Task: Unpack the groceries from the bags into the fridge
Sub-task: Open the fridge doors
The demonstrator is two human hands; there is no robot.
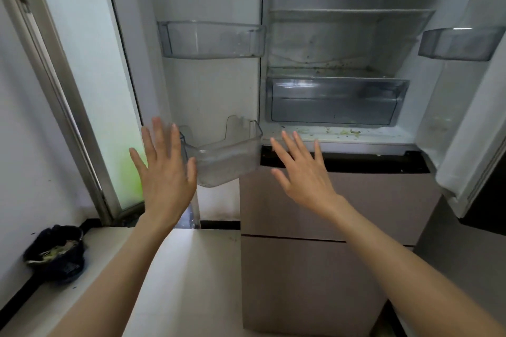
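Open fridge (336,68) with bare shelves fills the kitchen corner as my 2 empty hands, left hand (164,169) and right hand (304,169), spread wide before it, the left nearer the lower door bin (230,156); no grocery bags in view.

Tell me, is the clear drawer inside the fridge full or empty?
Empty: through the clear drawer front, nothing shows inside.

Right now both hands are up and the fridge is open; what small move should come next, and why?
Probably turn away to find the bags: left hand and right hand are open and hold nothing, the fridge shelves look bare, and no bag shows.
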